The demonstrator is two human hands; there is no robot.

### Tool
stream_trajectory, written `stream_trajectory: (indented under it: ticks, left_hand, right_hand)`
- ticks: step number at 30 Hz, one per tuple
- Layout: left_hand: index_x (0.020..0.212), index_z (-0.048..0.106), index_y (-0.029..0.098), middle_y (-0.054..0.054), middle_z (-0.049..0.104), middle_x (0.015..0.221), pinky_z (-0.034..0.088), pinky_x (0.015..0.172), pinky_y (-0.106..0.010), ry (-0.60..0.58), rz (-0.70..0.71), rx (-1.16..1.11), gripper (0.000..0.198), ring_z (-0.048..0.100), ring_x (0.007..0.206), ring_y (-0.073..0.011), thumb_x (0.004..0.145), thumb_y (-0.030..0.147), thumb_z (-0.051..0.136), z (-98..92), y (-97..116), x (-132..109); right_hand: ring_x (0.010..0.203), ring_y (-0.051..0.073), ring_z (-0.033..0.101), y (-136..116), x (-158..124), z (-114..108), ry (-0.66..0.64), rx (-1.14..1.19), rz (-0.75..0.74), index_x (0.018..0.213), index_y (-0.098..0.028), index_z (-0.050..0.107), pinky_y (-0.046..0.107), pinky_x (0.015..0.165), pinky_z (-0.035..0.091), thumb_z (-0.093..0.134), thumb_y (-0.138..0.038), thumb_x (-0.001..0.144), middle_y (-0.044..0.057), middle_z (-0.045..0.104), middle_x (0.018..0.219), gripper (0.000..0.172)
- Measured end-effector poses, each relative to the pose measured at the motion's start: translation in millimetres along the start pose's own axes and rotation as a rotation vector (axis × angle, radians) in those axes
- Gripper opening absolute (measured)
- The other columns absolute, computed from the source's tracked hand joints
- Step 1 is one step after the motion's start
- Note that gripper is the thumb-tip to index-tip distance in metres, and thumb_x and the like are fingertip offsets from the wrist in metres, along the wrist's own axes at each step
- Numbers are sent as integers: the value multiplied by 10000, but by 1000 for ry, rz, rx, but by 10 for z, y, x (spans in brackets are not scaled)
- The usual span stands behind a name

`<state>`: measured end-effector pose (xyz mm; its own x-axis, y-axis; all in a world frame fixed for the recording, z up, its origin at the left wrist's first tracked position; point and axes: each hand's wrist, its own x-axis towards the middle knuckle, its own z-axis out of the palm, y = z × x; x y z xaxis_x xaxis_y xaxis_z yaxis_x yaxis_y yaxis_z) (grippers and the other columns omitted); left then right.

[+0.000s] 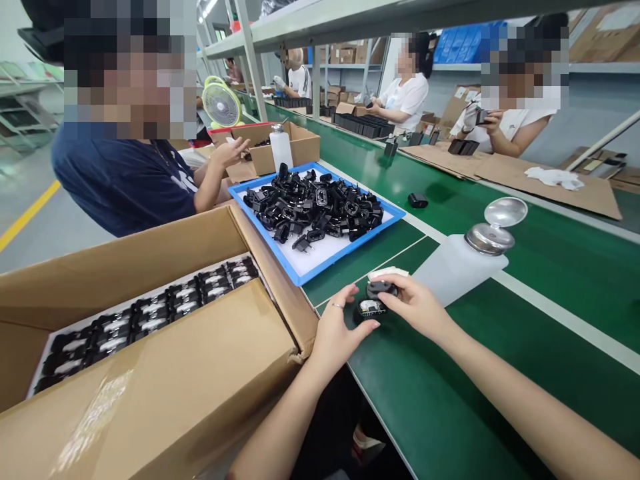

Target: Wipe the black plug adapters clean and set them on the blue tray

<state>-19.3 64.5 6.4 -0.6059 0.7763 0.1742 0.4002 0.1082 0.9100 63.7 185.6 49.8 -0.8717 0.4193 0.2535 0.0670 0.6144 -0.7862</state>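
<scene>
Carefully, the right hand (415, 305) pinches a black plug (381, 289) between its fingers (395, 283), held low over a labelled adapter (371, 309) near the table's (525, 387) near edge for easy reach, the left hand (337, 333) open just beside.

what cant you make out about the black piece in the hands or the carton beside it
In the head view:
White label on the black plastic piece: too small and blurred to read.
White item behind that piece: mostly hidden by the right hand.
Black adapters in the carton: the near cardboard flap hides the rest.
</scene>
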Motion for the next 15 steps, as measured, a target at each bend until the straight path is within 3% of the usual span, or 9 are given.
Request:
stream_trajectory:
  ticks: [6, 12, 15]
  left_hand:
    - [996, 434, 179, -6, 540, 958, 387, 774, -245, 20, -23, -35, 401, 485, 883, -115, 621, 183, 578, 6, 59, 8]
    - [946, 485, 197, 14, 542, 958, 386, 782, -241, 19, 33, 75, 294, 480, 893, -112, 657, 185, 537, -14, 72, -10]
    - [986, 464, 196, 8, 535, 979, 377, 813, -255, -29, 25, 138, 330, 482, 903, -120, 662, 207, 526, -60, 103, -9]
  right_hand:
    - [837, 139, 516, 70, -153, 75, -112, -42, -42, 866, -208, 501, 270, 741, 423, 427, -226, 726, 12, 558, 919, 160]
    - [926, 179, 473, 67, -165, 29, -151, -294, -77, 1015, -217, 448, 322, 763, 405, 463, -288, 712, 40, 516, 1026, 312]
    - [858, 182, 497, 30, -154, -31, -195, -405, -60, 997, -235, 476, 328, 723, 414, 471, -313, 709, 23, 553, 951, 299]
